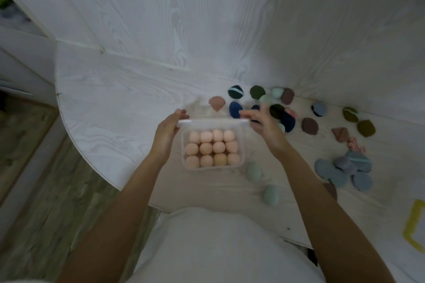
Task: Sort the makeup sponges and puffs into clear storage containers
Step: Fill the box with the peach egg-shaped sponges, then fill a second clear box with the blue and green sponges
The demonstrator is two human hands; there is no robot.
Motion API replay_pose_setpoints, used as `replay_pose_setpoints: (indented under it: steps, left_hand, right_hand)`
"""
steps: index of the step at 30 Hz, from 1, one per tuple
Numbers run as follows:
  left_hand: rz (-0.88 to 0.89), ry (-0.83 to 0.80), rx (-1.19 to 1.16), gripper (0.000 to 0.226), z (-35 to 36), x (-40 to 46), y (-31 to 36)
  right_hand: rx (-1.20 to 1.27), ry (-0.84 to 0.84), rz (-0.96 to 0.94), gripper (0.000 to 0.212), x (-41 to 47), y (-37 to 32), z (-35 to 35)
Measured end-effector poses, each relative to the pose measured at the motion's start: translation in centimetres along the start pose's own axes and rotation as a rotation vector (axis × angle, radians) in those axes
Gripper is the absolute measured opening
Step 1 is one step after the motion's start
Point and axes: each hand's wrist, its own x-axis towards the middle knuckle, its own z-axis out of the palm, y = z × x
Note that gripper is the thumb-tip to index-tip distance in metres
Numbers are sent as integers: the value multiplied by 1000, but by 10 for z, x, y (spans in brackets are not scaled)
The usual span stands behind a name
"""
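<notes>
Clear container [212, 166] w/ 12 peach sponges [212, 147], lid [213, 122] up.

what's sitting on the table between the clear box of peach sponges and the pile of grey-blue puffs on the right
Head view: apart from the right forearm crossing above, only one pale green egg-shaped sponge, just off the clear box; otherwise bare table up to the grey-blue puffs.

A clear storage container [212, 166] sits on the white table, packed with twelve peach sponges [212, 148] in three neat rows, its clear lid [213, 122] raised at the far edge. Dark puffs [257, 92] and blue-grey puffs [340, 171] lie scattered to the right.
</notes>
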Motion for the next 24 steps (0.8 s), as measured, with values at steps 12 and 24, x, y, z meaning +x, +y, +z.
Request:
replay_pose_setpoints:
  steps: [12, 24]
  left_hand:
    - [25, -74, 525, 88, -7, -18, -40]
    - [263, 98, 693, 75, -32, 6, -31]
  right_hand:
    - [-1206, -53, -339, 89, -27, 61, 42]
    - [-1101, 38, -323, 85, -3, 53, 86]
